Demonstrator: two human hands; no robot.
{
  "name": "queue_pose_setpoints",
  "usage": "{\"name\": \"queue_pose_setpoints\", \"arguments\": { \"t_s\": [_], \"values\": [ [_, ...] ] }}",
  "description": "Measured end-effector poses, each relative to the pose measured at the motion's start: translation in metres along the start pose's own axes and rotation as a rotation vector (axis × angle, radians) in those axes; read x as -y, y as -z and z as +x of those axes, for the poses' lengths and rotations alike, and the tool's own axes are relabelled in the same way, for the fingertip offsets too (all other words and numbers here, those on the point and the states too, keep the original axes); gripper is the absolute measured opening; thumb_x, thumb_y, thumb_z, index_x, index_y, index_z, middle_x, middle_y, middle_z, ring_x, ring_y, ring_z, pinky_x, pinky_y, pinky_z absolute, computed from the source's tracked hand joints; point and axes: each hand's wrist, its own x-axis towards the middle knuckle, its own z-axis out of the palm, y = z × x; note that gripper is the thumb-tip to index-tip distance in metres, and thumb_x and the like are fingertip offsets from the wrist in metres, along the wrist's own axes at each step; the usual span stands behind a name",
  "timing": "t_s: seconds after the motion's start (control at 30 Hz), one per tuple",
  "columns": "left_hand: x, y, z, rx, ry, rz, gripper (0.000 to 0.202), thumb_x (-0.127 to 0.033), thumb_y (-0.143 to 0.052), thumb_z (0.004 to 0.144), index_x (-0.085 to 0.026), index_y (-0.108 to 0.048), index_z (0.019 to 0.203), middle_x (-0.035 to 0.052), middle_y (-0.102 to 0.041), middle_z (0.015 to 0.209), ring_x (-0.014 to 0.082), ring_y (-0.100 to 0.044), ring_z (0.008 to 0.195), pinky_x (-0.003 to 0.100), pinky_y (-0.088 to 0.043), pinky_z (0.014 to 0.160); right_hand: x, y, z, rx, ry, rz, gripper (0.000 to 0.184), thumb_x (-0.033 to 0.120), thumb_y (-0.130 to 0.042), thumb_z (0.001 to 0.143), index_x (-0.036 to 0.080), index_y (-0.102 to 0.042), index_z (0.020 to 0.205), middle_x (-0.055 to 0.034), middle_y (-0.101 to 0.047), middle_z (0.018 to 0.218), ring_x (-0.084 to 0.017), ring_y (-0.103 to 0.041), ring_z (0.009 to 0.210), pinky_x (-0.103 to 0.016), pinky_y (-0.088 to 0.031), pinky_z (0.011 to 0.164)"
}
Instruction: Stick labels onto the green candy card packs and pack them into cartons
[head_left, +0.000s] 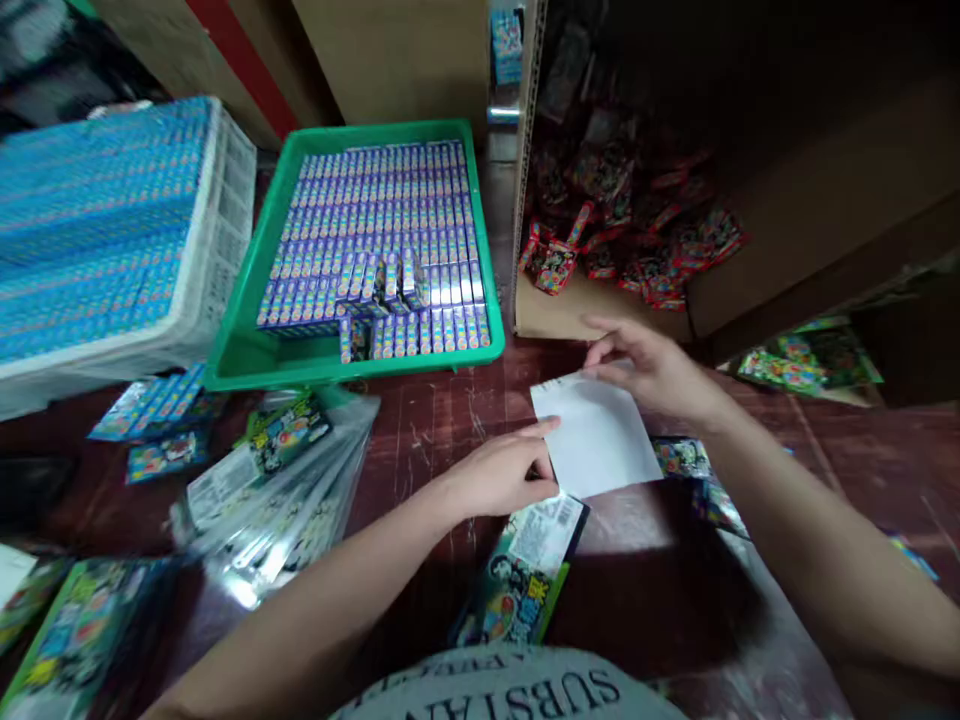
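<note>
A white flat packet (600,440) lies on the dark red table (427,430) in front of me. My left hand (499,475) pinches its near left edge, fingers closed on it. My right hand (652,365) holds its far edge, fingers curled over the top. Just below the packet lies a green printed card pack (517,580). More printed packs (686,460) peek out from under its right side.
A green tray (247,350) full of small purple boxes stands behind. A white crate (217,230) of blue boxes sits at left. An open cardboard box (570,310) with red packets is at back right. Clear bags (292,500) and card packs lie at left.
</note>
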Motion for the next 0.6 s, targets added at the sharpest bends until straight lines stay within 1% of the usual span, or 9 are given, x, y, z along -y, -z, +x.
{"name": "queue_pose_setpoints", "arguments": {
  "t_s": [0.03,0.1,0.17,0.23,0.3,0.37,0.43,0.5,0.6],
  "values": [
    [-0.003,0.000,-0.008,-0.039,0.005,-0.016,0.007,-0.023,-0.067,0.088,-0.022,-0.067,0.081,0.0136,-0.066,0.138,0.0229,-0.041,0.148,0.035,-0.048,0.106,0.008,-0.005,-0.011,0.007,-0.034,0.018,0.058,0.028,-0.078,0.083,0.026,-0.053,0.136,0.0019,-0.065,0.087,-0.015,-0.062,0.082,-0.030,-0.050,0.077],
    [-0.008,0.001,-0.024,-0.115,0.012,-0.053,0.003,-0.022,-0.066,0.088,-0.021,-0.068,0.088,0.0134,-0.059,0.145,0.0245,-0.044,0.146,0.038,-0.047,0.108,0.024,-0.018,-0.034,0.043,-0.105,0.050,0.059,0.031,-0.076,0.085,0.028,-0.049,0.137,0.0023,-0.064,0.086,-0.015,-0.061,0.078,-0.030,-0.050,0.073],
    [-0.012,0.001,-0.040,-0.200,0.011,-0.101,0.007,-0.021,-0.065,0.087,-0.021,-0.068,0.093,0.0126,-0.057,0.145,0.0254,-0.052,0.139,0.040,-0.048,0.106,0.035,-0.037,-0.058,0.126,-0.193,0.082,0.056,0.032,-0.073,0.088,0.028,-0.047,0.138,0.0016,-0.064,0.088,-0.015,-0.062,0.078,-0.031,-0.051,0.073],
    [-0.013,0.000,-0.054,-0.270,0.004,-0.148,0.010,-0.020,-0.064,0.086,-0.021,-0.067,0.095,0.0111,-0.060,0.137,0.0240,-0.061,0.125,0.039,-0.051,0.099,0.040,-0.058,-0.078,0.216,-0.264,0.105,0.055,0.033,-0.071,0.090,0.027,-0.046,0.138,0.0010,-0.064,0.090,-0.015,-0.062,0.081,-0.031,-0.052,0.077],
    [-0.013,-0.001,-0.065,-0.287,0.017,-0.182,0.012,-0.020,-0.063,0.086,-0.020,-0.065,0.097,0.0080,-0.067,0.118,0.0206,-0.067,0.104,0.036,-0.053,0.089,0.040,-0.078,-0.091,0.240,-0.283,0.089,0.056,0.033,-0.071,0.090,0.026,-0.045,0.139,0.0012,-0.064,0.091,-0.014,-0.062,0.083,-0.033,-0.052,0.082],
    [-0.015,-0.003,-0.073,-0.273,0.071,-0.216,0.014,-0.023,-0.062,0.088,-0.020,-0.064,0.101,0.0035,-0.069,0.099,0.0165,-0.065,0.084,0.032,-0.053,0.076,0.037,-0.092,-0.097,0.226,-0.263,0.028,0.058,0.032,-0.071,0.089,0.026,-0.044,0.140,0.0017,-0.064,0.090,-0.015,-0.062,0.085,-0.034,-0.052,0.086],
    [-0.017,-0.004,-0.079,-0.256,0.133,-0.235,0.015,-0.027,-0.061,0.090,-0.021,-0.064,0.103,0.0004,-0.068,0.086,0.0139,-0.060,0.070,0.029,-0.049,0.066,0.035,-0.100,-0.099,0.215,-0.217,-0.078,0.059,0.031,-0.070,0.090,0.026,-0.042,0.142,0.0017,-0.064,0.090,-0.016,-0.062,0.086,-0.036,-0.051,0.089],
    [-0.020,-0.005,-0.085,-0.264,0.160,-0.242,0.016,-0.030,-0.061,0.090,-0.020,-0.065,0.103,-0.0007,-0.066,0.079,0.0128,-0.056,0.064,0.027,-0.045,0.060,0.036,-0.105,-0.102,0.168,-0.139,-0.233,0.066,0.029,-0.069,0.090,0.027,-0.037,0.147,-0.0005,-0.065,0.097,-0.018,-0.062,0.090,-0.039,-0.050,0.092],
    [-0.023,-0.005,-0.094,-0.301,0.143,-0.271,0.016,-0.030,-0.062,0.089,-0.020,-0.065,0.101,0.0004,-0.067,0.080,0.0128,-0.057,0.065,0.027,-0.045,0.061,0.043,-0.112,-0.112,0.059,0.085,-0.501,0.075,0.025,-0.068,0.092,0.033,-0.029,0.156,-0.0027,-0.067,0.105,-0.022,-0.061,0.098,-0.044,-0.046,0.096]
  ]
}}
